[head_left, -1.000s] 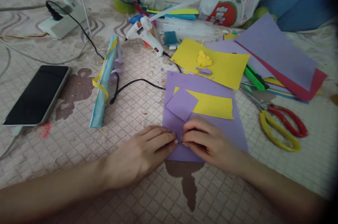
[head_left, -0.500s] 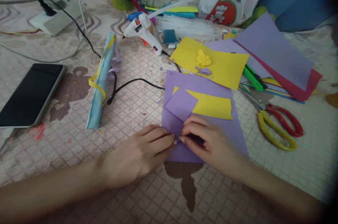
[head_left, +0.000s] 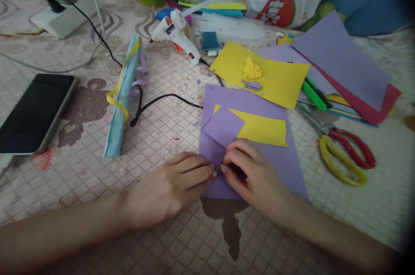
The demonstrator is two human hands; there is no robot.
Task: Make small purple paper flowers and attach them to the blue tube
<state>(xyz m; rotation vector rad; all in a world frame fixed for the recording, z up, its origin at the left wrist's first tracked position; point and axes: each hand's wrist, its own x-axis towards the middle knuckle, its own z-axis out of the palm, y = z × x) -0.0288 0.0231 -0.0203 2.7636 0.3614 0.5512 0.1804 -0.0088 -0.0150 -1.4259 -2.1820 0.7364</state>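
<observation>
"Which step was in hand?"

"Fine fingertip work, I'd judge. The left hand (head_left: 168,188) and right hand (head_left: 259,175) nearly met over the near part of the large purple sheet (head_left: 285,162)."

"Gripping anything?"

"Fingertips were drawn together, but I couldn't tell what they grasped, if anything. The purple square (head_left: 223,127) and yellow strip (head_left: 264,130) lay on the sheet. The next move probably called for light, steady fingers."

Matt, smooth paper is seen in the purple sheet (head_left: 269,162), glossy dark glass on the phone (head_left: 37,113), and bare metal between the plastic-covered handles of the scissors (head_left: 345,156).
</observation>
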